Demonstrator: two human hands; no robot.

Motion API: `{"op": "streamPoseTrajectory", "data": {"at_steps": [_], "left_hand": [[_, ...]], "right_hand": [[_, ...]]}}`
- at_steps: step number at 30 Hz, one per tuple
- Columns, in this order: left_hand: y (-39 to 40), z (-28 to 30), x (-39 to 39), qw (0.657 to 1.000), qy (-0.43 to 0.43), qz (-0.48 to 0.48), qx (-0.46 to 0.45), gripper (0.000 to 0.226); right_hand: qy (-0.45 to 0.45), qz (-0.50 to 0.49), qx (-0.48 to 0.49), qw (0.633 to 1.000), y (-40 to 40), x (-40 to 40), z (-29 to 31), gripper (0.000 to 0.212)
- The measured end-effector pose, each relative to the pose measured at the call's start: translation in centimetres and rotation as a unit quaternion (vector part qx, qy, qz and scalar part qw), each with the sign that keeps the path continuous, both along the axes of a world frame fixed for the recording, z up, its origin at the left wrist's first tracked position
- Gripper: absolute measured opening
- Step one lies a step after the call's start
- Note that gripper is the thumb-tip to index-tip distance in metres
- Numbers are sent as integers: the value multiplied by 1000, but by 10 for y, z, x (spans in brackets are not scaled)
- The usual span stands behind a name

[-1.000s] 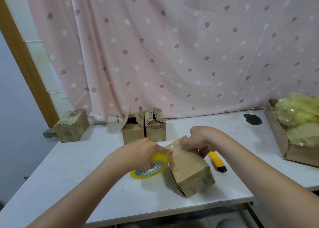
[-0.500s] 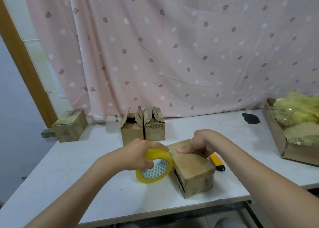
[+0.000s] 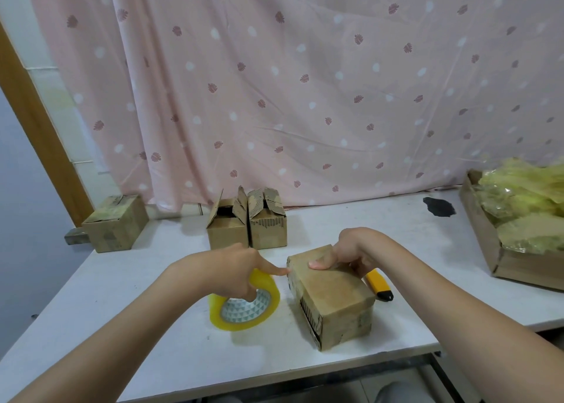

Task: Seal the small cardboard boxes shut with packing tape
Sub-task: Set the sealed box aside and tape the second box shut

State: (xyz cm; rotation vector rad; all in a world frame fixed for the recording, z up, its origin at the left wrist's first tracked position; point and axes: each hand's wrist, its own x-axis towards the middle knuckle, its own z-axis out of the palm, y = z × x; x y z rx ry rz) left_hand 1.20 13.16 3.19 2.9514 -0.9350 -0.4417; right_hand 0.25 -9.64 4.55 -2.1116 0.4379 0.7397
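White table (image 3: 122, 280) before a pink dotted curtain (image 3: 305, 82), our left hand (image 3: 225, 271) gripping the tape roll (image 3: 244, 308), forefinger out to the closed box (image 3: 332, 299), our right hand (image 3: 351, 253) grasping its far end, thumb on top, yellow knife (image 3: 380, 288) just right of it, two open boxes (image 3: 247, 222) beyond our hands.

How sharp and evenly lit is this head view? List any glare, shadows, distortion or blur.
Head view: soft, even light, no hard glare; a faint shadow lies under the tape roll and beside the box. Wide-angle distortion tilts the wooden frame at left and stretches both forearms at the bottom corners. The hands, left and right, look sharp; the plastic at far right is smeared.
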Motion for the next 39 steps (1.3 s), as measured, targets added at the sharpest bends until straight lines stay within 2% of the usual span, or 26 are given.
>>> {"op": "streamPoseTrajectory", "data": {"at_steps": [3, 5, 7, 9, 11, 15, 26, 30, 36, 39], "left_hand": [[1, -1, -1, 1000, 3, 0, 9, 76], [-1, -1, -3, 1000, -6, -6, 15, 75], [-4, -1, -4, 999, -20, -12, 22, 73], [-8, -1, -4, 999, -34, -21, 26, 72], [-8, -2, -5, 999, -38, -25, 27, 72], [-2, -3, -5, 999, -28, -17, -2, 76], [3, -2, -5, 999, -33, -11, -30, 72], [7, -4, -6, 999, -33, -11, -40, 68], [16, -9, -4, 997, -17, -2, -78, 54], [15, -10, -6, 997, -22, 8, -77, 57]], "right_hand": [[-13, 12, -20, 1000, 1, 3, -1, 78], [-28, 43, -106, 993, 6, 4, -2, 90], [-85, 83, -245, 962, 16, 1, -1, 81], [-143, 98, -311, 935, 24, 1, -2, 55], [-139, 118, -315, 931, 33, -2, -1, 44], [-100, 141, -312, 934, 42, -3, 1, 74], [-18, 192, -337, 922, 51, 5, 2, 99], [-16, 191, -328, 925, 51, 6, 2, 100], [-27, 191, -317, 929, 51, 5, 3, 88], [-25, 191, -316, 929, 52, 6, 6, 80]]}}
